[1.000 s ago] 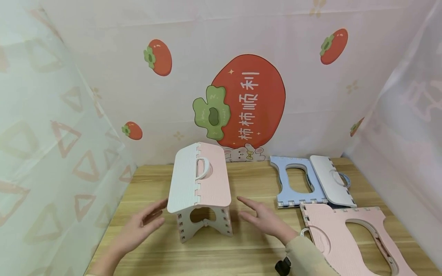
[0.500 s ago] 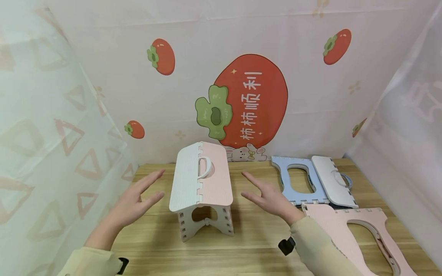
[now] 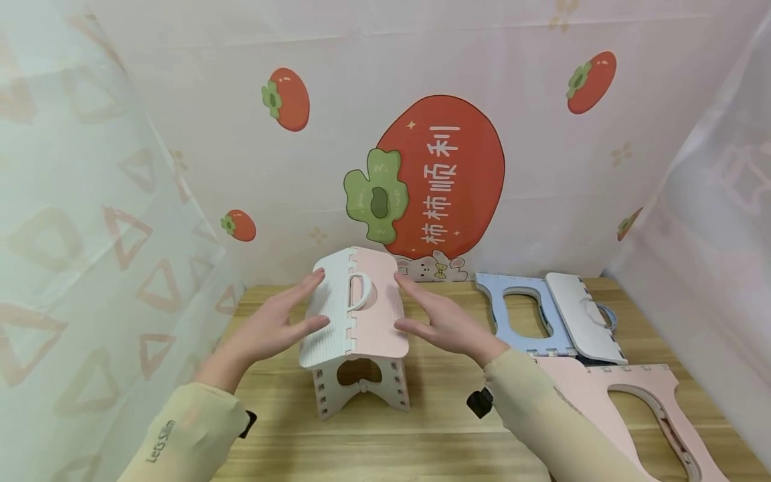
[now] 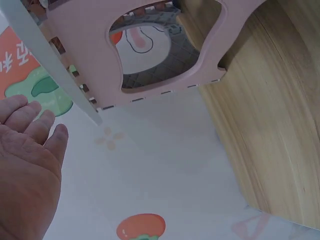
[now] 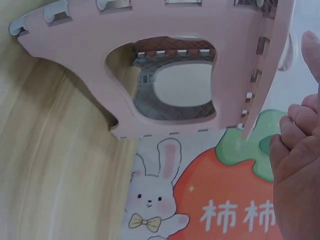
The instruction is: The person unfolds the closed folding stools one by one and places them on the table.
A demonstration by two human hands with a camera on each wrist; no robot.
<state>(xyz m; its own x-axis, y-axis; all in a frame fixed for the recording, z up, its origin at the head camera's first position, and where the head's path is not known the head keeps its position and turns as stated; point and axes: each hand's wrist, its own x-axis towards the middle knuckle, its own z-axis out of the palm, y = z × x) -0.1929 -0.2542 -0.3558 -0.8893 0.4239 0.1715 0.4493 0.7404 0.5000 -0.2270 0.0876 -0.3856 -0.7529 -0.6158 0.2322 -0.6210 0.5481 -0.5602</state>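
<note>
A folding stool (image 3: pixel 379 308) stands on its legs on the wooden table, one half of its top white and the other pink. The top is bent slightly upward along the middle seam, where a white loop handle (image 3: pixel 361 292) sticks up. My left hand (image 3: pixel 274 328) is over the white half with fingers extended. Over the pink half's right edge is my right hand (image 3: pixel 448 321), its fingers also extended. In the left wrist view, the left hand (image 4: pixel 30 160) is apart from the top. A gap also separates the right hand (image 5: pixel 300 150) from the top in the right wrist view.
At the right of the table lie a blue-and-white folded stool (image 3: pixel 587 321) and, nearer me, a pink folded stool (image 3: pixel 602 415), partly behind my right sleeve. A printed cloth wall (image 3: pixel 530 241) stands close behind the table, with cloth sides left and right.
Both hands have risen from beside the stool and moved inward over its top. The stool itself stays in place.
</note>
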